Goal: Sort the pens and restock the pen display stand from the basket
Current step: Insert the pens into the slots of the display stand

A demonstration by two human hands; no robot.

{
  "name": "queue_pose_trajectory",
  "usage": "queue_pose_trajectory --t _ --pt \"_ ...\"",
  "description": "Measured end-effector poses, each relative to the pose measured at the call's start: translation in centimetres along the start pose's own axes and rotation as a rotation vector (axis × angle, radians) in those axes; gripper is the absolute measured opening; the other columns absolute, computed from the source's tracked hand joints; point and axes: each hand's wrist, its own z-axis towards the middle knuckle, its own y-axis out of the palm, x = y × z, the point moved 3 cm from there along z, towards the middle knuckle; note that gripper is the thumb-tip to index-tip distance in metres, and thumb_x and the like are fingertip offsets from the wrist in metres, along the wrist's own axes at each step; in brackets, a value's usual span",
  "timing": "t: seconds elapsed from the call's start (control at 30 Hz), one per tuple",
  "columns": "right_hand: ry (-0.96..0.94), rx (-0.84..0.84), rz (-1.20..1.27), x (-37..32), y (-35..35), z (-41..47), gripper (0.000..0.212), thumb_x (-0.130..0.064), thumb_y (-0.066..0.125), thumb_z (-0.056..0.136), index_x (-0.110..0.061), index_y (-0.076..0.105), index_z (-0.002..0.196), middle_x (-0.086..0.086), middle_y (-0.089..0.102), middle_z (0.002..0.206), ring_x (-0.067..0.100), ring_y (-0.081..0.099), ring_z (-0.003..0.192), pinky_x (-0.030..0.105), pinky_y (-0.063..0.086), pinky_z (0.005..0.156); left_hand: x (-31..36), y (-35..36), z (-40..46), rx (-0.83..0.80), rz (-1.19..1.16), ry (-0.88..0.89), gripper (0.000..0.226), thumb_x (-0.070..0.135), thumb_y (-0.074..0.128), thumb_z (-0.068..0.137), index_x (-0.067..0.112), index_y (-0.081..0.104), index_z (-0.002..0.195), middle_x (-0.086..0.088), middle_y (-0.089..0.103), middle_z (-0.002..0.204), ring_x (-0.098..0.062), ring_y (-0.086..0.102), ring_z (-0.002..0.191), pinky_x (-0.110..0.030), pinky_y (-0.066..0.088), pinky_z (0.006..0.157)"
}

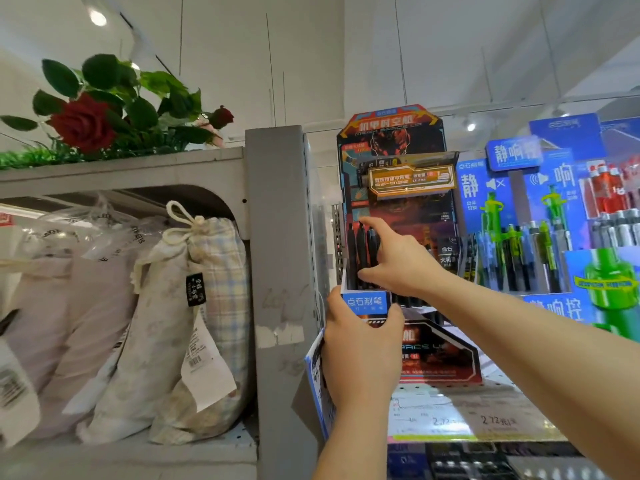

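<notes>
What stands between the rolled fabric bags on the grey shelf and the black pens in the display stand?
In the head view, a grey upright shelf post stands between the fabric bags and the black pens; right of it a perforated metal strip shows beside the display stand.

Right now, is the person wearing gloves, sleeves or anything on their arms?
No. The left hand and right hand are bare, with no gloves, rings, watch or bracelets showing. Both forearms are uncovered as far as the picture reaches, so no sleeves appear.

Left hand (360,355) raised, fingers curled in grip; right hand (398,265) reaching forward (index finger extended), arm outstretched.
</notes>
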Motion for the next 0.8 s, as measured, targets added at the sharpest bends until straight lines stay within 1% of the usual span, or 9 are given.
queue_pose_trajectory --t 0.07,0.17,0.37,0.47,0.57,0.6,0.67,0.73,0.8 --pt "0.005 -0.031 0.041 0.3 0.3 0.0 0.093 -0.019 0.078 0.081 -0.035 0.022 0.153 -0.016 0.053 0.073 0.001 0.059 0.063 0.014 0.042 0.049 0.0 -0.1 -0.2 -0.001 0.015 0.001 0.077 0.066 0.062 0.078 0.038 0.026 0.14 0.015 0.059 0.102 -0.005 0.062 0.08 -0.021 0.049 0.057" --pt "0.005 -0.088 0.094 0.7 0.7 0.4 0.092 -0.015 0.078 0.081 -0.034 0.021 0.151 -0.013 0.056 0.072 0.003 0.061 0.061 0.01 0.041 0.042 0.0 -0.1 -0.1 -0.019 0.009 -0.005 0.079 0.066 0.064 0.077 0.039 0.026 0.141 0.015 0.06 0.103 -0.006 0.064 0.081 -0.025 0.056 0.064" --pt "0.011 -0.091 0.142 1.2 1.0 0.7 0.1 -0.017 0.077 0.083 -0.042 0.011 0.154 -0.005 0.066 0.073 0.006 0.066 0.06 0.013 0.046 0.048 0.0 -0.3 0.4 -0.028 -0.016 0.004 0.079 0.067 0.064 0.078 0.042 0.023 0.141 0.013 0.063 0.103 -0.007 0.065 0.083 -0.028 0.058 0.068" --pt "0.068 -0.134 0.279 1.3 0.6 -0.2 0.105 -0.012 0.076 0.085 -0.043 0.005 0.156 -0.001 0.069 0.073 0.008 0.069 0.062 0.019 0.052 0.056 0.1 -0.2 0.2 -0.009 -0.014 0.02 0.083 0.069 0.062 0.078 0.039 0.022 0.144 0.014 0.061 0.107 -0.01 0.064 0.09 -0.033 0.058 0.071" --pt "0.106 -0.189 0.447 1.4 -1.0 -1.9 0.102 -0.016 0.074 0.09 -0.046 0.004 0.157 0.002 0.074 0.085 0.017 0.074 0.083 0.033 0.063 0.076 -0.3 -0.3 0.2 -0.011 -0.028 0.014 0.091 0.066 0.062 0.081 0.036 0.014 0.152 0.007 0.06 0.127 -0.019 0.06 0.109 -0.036 0.054 0.085" --pt "0.106 -0.198 0.481 1.6 -2.0 -2.7 0.098 -0.017 0.073 0.091 -0.046 0.007 0.157 0.002 0.074 0.089 0.019 0.073 0.088 0.036 0.063 0.079 -0.4 -0.3 0.2 -0.012 -0.02 0.021 0.093 0.064 0.062 0.082 0.035 0.009 0.154 0.006 0.054 0.138 -0.021 0.056 0.118 -0.037 0.05 0.088" --pt "0.092 -0.242 0.502 2.4 -4.8 -4.4 0.088 -0.022 0.073 0.091 -0.047 0.018 0.155 0.003 0.073 0.098 0.02 0.072 0.095 0.045 0.061 0.088 -0.2 -0.3 -0.2 0.008 0.029 0.074 0.091 0.058 0.059 0.088 0.036 0.003 0.156 0.007 0.031 0.159 -0.021 0.041 0.138 -0.041 0.045 0.1" --pt "0.085 -0.291 0.492 3.7 -8.4 -6.4 0.079 -0.026 0.073 0.091 -0.047 0.027 0.152 0.002 0.072 0.104 0.021 0.07 0.1 0.049 0.057 0.094 0.5 -0.3 -1.3 0.042 0.112 0.196 0.085 0.051 0.054 0.092 0.034 0.002 0.157 0.016 0.006 0.165 -0.015 0.019 0.15 -0.042 0.033 0.114" --pt "0.101 -0.267 0.475 5.8 -12.2 -8.3 0.075 -0.024 0.074 0.091 -0.043 0.034 0.15 0.002 0.071 0.106 0.02 0.069 0.095 0.05 0.056 0.096 1.6 -0.2 -2.4 0.071 0.217 0.333 0.079 0.044 0.052 0.093 0.027 0.01 0.158 0.018 -0.002 0.165 -0.012 0.006 0.153 -0.039 0.022 0.119"
